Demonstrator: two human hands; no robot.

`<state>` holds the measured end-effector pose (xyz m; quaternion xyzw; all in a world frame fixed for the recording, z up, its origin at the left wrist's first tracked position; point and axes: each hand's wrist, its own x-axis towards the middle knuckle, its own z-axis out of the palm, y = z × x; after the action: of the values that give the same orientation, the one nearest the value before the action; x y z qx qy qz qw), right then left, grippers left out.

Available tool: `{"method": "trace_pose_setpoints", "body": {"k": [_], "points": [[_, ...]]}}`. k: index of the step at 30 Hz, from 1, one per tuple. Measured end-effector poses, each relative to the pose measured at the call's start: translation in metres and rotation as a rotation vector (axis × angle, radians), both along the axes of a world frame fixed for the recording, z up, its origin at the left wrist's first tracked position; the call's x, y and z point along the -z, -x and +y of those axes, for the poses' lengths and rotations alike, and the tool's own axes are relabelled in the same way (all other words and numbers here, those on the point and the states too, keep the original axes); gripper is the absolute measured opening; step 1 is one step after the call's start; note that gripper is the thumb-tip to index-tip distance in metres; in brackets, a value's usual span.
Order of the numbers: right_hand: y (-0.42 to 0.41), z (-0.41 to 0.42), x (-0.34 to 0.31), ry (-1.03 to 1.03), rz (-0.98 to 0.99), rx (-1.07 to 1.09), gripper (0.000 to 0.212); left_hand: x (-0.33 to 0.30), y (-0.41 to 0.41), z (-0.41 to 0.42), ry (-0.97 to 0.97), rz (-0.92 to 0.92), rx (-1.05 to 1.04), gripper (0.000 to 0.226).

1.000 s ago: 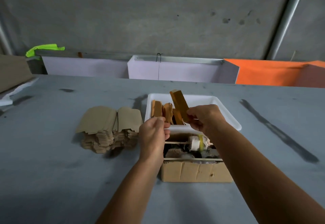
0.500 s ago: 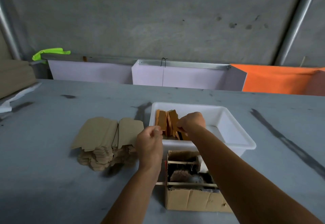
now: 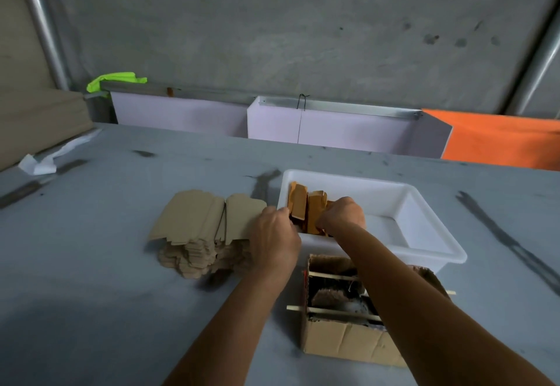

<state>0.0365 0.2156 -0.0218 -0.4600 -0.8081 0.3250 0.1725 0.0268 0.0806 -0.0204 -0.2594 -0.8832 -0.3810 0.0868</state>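
A white plastic tub (image 3: 348, 175) stands on the grey table. Several folded orange-brown carton boxes (image 3: 298, 203) stand on end in its left part. My right hand (image 3: 342, 216) is down inside the tub, fingers curled round one of these boxes. My left hand (image 3: 272, 234) is at the tub's left rim, its fingertips close to the boxes. Only the back of that hand shows, so its grip is hidden. Left of the tub lies a stack of flat tan carton blanks (image 3: 194, 219), partly under my left hand.
A small open cardboard box (image 3: 342, 337) with thin wooden sticks across its top sits near me, under my right forearm. White and orange panels (image 3: 333, 125) stand along the table's far edge. A crumpled white paper (image 3: 39, 164) lies far left.
My right hand has lowered an orange-brown box from above the tub down among the others. My left hand moved forward to the tub's rim. The view shifted back from the cardboard box.
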Motion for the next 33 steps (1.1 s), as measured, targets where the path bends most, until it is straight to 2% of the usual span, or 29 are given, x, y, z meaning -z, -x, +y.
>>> {"method": "trace_pose_setpoints", "body": {"k": [6, 11, 15, 25, 27, 29, 31, 33], "points": [[0.000, 0.003, 0.004, 0.025, 0.006, 0.002, 0.016, 0.008, -0.003, 0.000, -0.008, -0.027, 0.014, 0.025], [-0.004, 0.002, 0.006, 0.024, -0.009, -0.014, 0.014, 0.010, -0.004, -0.002, -0.005, 0.003, 0.009, 0.024], [-0.009, -0.003, 0.002, -0.007, -0.045, -0.048, 0.004, 0.010, -0.005, -0.005, -0.031, 0.004, 0.005, 0.026], [-0.019, -0.007, -0.002, -0.075, -0.156, -0.134, 0.024, 0.008, -0.009, -0.009, -0.057, -0.009, -0.013, 0.025], [-0.023, -0.015, -0.006, -0.138, -0.111, -0.120, 0.019, 0.008, -0.011, -0.011, -0.062, 0.009, 0.011, 0.024], [-0.026, -0.027, -0.014, -0.260, 0.015, -0.140, 0.017, 0.009, -0.014, -0.017, -0.089, 0.061, 0.019, 0.021], [-0.026, -0.045, -0.023, -0.362, 0.115, -0.273, 0.017, 0.009, -0.017, -0.025, -0.141, 0.155, -0.018, 0.017], [-0.024, -0.065, -0.029, -0.367, 0.173, -0.417, 0.020, 0.010, -0.019, -0.035, -0.209, 0.209, -0.063, 0.023]]}}
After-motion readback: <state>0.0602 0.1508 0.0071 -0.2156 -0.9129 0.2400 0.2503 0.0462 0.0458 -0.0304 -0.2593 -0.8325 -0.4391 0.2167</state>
